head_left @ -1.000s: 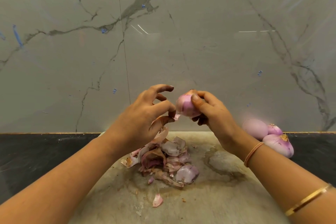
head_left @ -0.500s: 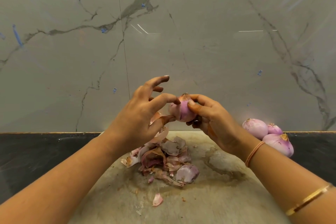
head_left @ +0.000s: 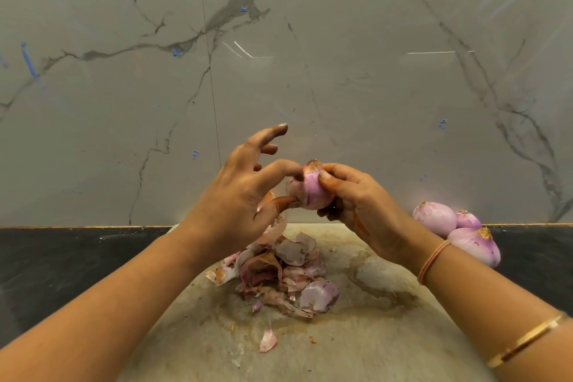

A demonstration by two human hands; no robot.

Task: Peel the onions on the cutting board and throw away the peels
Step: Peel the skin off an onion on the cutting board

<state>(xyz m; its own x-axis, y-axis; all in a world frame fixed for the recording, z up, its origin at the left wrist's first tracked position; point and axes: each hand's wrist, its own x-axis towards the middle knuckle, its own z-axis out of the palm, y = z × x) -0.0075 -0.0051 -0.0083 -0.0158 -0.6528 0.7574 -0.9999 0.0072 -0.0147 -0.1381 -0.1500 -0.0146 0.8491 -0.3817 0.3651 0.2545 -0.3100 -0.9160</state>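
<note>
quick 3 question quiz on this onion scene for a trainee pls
1. True or false: the peels lie heaped on the board.
2. How many onions show at the right, beside the board? A one, B three, C five.
3. Fill in: the left hand and right hand both grip one ____.

Key: 1 true; 2 B; 3 onion.
</note>
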